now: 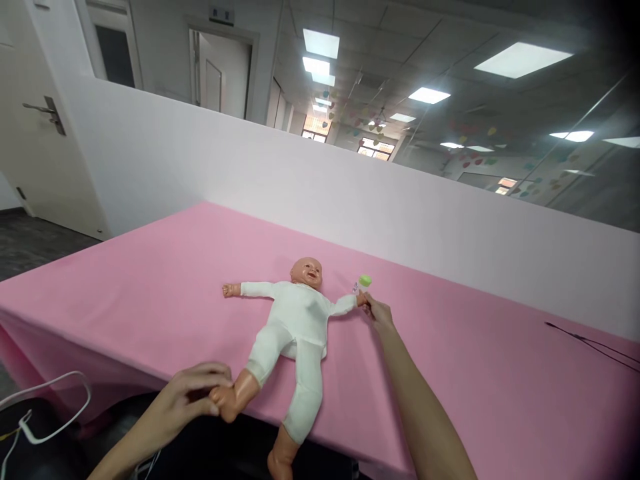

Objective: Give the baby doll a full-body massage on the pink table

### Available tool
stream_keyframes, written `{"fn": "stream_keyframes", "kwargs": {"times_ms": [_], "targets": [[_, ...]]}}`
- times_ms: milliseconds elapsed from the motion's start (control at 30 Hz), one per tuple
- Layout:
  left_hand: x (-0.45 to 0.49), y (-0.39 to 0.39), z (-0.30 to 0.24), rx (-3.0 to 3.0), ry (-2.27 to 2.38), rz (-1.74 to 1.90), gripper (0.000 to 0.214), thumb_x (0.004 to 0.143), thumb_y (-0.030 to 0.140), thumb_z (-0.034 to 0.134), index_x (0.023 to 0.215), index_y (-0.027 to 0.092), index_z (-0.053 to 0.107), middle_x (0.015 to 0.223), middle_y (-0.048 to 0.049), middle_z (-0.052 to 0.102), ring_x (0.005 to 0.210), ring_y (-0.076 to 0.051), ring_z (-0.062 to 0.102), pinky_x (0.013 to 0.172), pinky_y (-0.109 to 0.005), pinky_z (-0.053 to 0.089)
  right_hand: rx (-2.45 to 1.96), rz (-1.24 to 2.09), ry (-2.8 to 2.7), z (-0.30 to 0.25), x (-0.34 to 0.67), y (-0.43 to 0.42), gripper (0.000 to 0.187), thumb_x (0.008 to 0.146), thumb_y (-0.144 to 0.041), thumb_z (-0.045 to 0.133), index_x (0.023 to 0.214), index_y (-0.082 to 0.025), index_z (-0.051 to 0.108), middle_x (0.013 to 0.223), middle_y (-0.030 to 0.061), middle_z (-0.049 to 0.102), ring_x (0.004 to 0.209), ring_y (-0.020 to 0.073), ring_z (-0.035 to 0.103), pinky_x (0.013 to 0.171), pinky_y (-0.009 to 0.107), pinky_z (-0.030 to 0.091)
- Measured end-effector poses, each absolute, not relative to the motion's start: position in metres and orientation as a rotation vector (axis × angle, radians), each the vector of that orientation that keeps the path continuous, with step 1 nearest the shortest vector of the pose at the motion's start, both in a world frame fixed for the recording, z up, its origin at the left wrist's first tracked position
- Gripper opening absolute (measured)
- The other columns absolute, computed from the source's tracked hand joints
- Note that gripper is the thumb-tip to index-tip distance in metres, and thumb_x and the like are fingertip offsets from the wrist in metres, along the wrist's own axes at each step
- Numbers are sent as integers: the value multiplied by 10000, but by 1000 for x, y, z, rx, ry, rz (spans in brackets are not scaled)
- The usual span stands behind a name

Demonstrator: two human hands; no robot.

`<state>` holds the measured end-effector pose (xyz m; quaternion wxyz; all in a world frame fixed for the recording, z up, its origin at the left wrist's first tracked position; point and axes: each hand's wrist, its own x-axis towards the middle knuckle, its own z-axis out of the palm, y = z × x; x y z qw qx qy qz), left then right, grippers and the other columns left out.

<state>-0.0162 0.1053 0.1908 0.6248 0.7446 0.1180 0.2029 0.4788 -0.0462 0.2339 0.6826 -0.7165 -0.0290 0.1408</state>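
We're looking at a bright office room, and everything sits around the baby doll [295, 327] lying face-up with its arms flung wide. Beyond the doll's head runs a tall white partition [280, 193], and past its outstretched arm on the left of the view stands a white door with a lever handle [50, 113]. Way above the doll, ceiling light panels [523, 60] glow, with paper hearts [475, 160] strung in the distance.

Under the doll, a pink tablecloth [450, 393] covers the table. A thin black cable [590, 343] lies on it, well off to the right of the doll, and a white cable [45, 407] loops below the table edge, out past the doll's legs.

Now to the hands! The left hand [197, 393] is closed around the doll's foot [225, 402], fingers wrapped over the top: a nice full grip, well placed to steady that limb. The right hand [380, 315] is narrowed to a tight pinch at the doll's outstretched hand [361, 299], right beside a small green-tipped item [365, 281]. Whether those fingers have the doll's hand or the item, I can't tell. Keeping the fingertips close like that is the right call for something so small.
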Motion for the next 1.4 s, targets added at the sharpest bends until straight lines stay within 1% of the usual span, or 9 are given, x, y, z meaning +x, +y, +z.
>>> {"fn": "stream_keyframes", "kwargs": {"times_ms": [200,333,433,567,733,900,1033,1267,1400], "targets": [[-38,99,159,1687,349,489,289,804,499,763,931,247,822,1022,-87,715,966,-285,654,869,-356,530,-1581,314,-30,216,466,-50,275,686,-231,873,578,-159,631,459,-2,575,394,101,494,375,205,447],[-10,105,186,1660,423,646,276,804,468,769,895,213,821,1036,-109,723,1008,-289,660,909,-365,540,-1486,314,-172,247,454,-40,229,693,-312,884,713,-146,728,557,-8,607,488,96,509,470,211,497],[35,114,214,1615,450,763,288,805,425,781,1000,215,815,1147,-114,728,1132,-298,644,1001,-379,508,-1461,329,-447,267,428,-29,380,664,-461,896,816,-134,775,584,-19,588,503,92,469,471,228,457],[104,127,237,1598,319,786,286,861,426,729,986,178,797,1076,-107,752,1026,-272,666,928,-365,511,-1612,373,-781,267,377,-18,502,749,-641,782,720,-142,748,564,2,595,508,116,508,508,254,450],[150,138,236,1575,156,709,323,845,445,738,904,131,787,953,-101,761,942,-260,664,899,-362,493,-1683,388,-867,246,346,-16,595,766,-722,710,607,-150,666,527,8,591,510,147,547,513,266,438],[113,129,230,1616,225,712,300,873,412,725,1016,156,788,1070,-111,742,1032,-273,649,938,-363,485,-1620,392,-755,251,386,-18,514,733,-639,787,663,-136,710,532,-6,596,491,113,516,514,246,448],[41,114,217,1708,223,654,189,885,379,727,927,206,789,1055,-85,709,1009,-247,644,880,-300,502,-1512,316,-328,249,437,-24,353,640,-424,904,742,-134,731,547,-31,598,472,81,480,473,214,449],[-40,86,157,1787,373,574,241,871,467,712,894,251,815,1023,-89,735,955,-271,689,871,-316,555,-1598,295,-14,207,463,-45,317,671,-226,859,530,-170,580,417,-17,538,361,88,451,350,204,394],[-38,77,146,1752,458,592,245,822,475,759,921,264,833,1047,-90,756,982,-289,712,911,-337,564,-1572,297,-26,214,456,-47,257,704,-208,824,564,-162,613,469,-8,563,397,90,475,382,203,435]]}}
